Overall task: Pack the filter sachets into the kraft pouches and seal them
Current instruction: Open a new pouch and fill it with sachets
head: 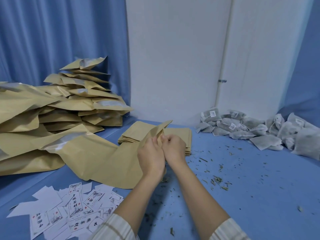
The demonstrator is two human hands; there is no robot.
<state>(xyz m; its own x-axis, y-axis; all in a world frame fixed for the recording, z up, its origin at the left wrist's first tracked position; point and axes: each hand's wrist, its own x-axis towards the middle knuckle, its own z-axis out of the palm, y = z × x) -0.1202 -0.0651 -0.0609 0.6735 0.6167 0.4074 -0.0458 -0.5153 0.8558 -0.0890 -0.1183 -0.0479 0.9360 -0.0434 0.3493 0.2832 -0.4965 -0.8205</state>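
Kraft pouch held above the surface, tilted, upper corner pointing up and away to the right. Left hand grips the pouch by its left side, fingers curled over the paper; right hand pinches the pouch edge at the mouth, fingertips touching those of the left. Whether the mouth is parted or flat: cannot tell. Directly behind both grips, a flat stack of empty pouches, its near edge just beyond the right hand. Left of the left grip, a large loose kraft sheet or bag spreads across the surface, its lower edge reaching toward the left forearm; farther left and behind, a tall untidy heap of pouches against the blue curtain. Right of and behind the right grip, well apart, the filter sachets lie in a pile along the wall, strings and tags showing. Between that pile and the right forearm, open blue surface scattered with dried herb crumbs. Below and left of the grips, near the left sleeve, printed paper labels lie overlapping.
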